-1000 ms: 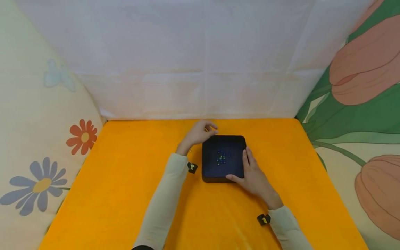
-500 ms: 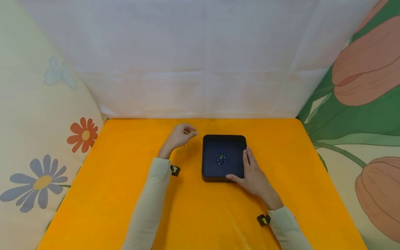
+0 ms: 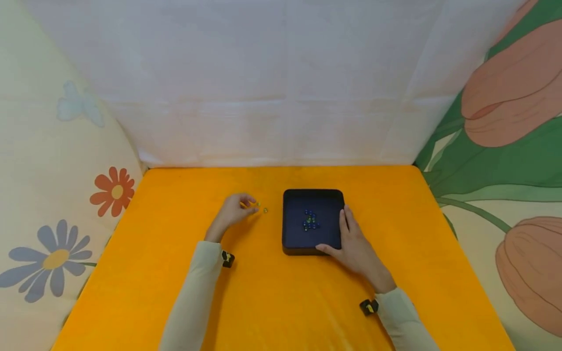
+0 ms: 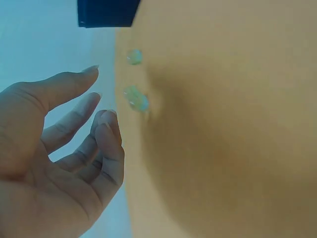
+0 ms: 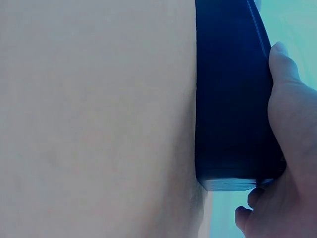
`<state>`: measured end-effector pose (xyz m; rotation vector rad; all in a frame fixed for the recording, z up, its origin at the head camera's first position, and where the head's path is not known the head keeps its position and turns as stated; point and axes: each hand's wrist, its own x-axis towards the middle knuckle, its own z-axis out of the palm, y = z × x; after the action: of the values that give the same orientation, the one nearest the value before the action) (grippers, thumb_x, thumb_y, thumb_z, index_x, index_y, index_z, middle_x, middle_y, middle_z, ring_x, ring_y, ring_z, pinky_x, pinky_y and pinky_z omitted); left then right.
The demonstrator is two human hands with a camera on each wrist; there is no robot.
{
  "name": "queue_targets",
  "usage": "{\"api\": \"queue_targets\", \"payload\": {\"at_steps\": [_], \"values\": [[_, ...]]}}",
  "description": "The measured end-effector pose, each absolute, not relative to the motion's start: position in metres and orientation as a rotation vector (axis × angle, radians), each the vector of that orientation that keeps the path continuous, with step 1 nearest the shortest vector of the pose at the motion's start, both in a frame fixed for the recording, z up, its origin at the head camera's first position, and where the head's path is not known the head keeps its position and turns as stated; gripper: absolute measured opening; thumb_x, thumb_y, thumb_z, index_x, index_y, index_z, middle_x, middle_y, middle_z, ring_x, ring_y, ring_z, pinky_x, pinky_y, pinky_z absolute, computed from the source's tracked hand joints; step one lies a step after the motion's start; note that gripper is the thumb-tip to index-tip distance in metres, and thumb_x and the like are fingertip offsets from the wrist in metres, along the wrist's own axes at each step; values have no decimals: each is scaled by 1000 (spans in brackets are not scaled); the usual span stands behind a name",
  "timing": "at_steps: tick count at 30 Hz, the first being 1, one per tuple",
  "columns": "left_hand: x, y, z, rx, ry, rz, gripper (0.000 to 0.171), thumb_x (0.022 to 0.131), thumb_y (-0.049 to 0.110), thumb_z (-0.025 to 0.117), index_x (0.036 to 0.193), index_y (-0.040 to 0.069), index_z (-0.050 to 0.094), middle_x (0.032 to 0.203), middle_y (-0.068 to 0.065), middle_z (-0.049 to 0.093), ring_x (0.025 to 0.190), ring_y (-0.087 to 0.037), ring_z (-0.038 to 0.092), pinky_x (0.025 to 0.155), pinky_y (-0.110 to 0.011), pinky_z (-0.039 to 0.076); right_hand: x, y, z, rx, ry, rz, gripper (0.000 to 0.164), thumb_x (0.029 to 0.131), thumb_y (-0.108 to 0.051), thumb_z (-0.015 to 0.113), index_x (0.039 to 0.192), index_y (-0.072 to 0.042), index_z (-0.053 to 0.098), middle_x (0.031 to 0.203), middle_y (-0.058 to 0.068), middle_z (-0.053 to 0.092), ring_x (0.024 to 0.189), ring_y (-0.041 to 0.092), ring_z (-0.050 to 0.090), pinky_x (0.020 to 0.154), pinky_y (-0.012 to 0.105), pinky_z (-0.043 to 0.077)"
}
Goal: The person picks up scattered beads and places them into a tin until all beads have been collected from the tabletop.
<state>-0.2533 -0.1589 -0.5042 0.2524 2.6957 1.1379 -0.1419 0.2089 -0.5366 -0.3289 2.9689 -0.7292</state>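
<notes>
In the head view a square black tray rests on the orange cloth, holding a cluster of blue and yellow-green glass marbles. My right hand grips its near right corner, thumb over the front rim and fingers along the right side. Left of the tray, my left hand hovers low over the cloth, its fingers loosely bent and thumb apart from them. Just beyond those fingertips lie a yellow-green marble and another marble. The left wrist view shows a gap between thumb and fingers, with nothing in it.
The orange cloth covers the table up to a white sheet hung at the back. Flower-printed panels border the left and right sides. Small black wrist cameras sit at both cuffs.
My left hand has moved left and toward me, from above the tray's far left corner to beside the loose marbles, which have come into view. The right hand stays on the tray.
</notes>
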Motion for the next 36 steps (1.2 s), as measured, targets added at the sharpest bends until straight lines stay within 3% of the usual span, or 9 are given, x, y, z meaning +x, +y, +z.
{"api": "queue_targets", "payload": {"at_steps": [11, 25, 36], "values": [[-247, -167, -512, 224, 2659, 1137, 31, 99, 19, 75, 124, 2, 70, 107, -17, 70, 86, -23, 63, 70, -30, 52, -143, 209, -538, -319, 2971, -721, 129, 86, -83, 59, 168, -2, 3, 178, 18, -9, 162, 45, 18, 116, 58, 45], [-248, -169, -523, 189, 2676, 1114, 26, 99, 17, 74, 120, 2, 71, 105, -14, 71, 90, -23, 63, 77, -31, 51, -142, 208, -537, -301, 2962, -729, 129, 86, -83, 61, 168, -2, 3, 178, 18, -10, 162, 45, 17, 116, 57, 45], [-249, -169, -524, 141, 2677, 1087, 22, 101, 17, 71, 115, 1, 76, 103, -14, 74, 88, -21, 65, 75, -30, 52, -142, 208, -537, -309, 2954, -743, 130, 86, -83, 60, 168, -3, 1, 178, 17, -10, 163, 44, 16, 119, 58, 41]]}}
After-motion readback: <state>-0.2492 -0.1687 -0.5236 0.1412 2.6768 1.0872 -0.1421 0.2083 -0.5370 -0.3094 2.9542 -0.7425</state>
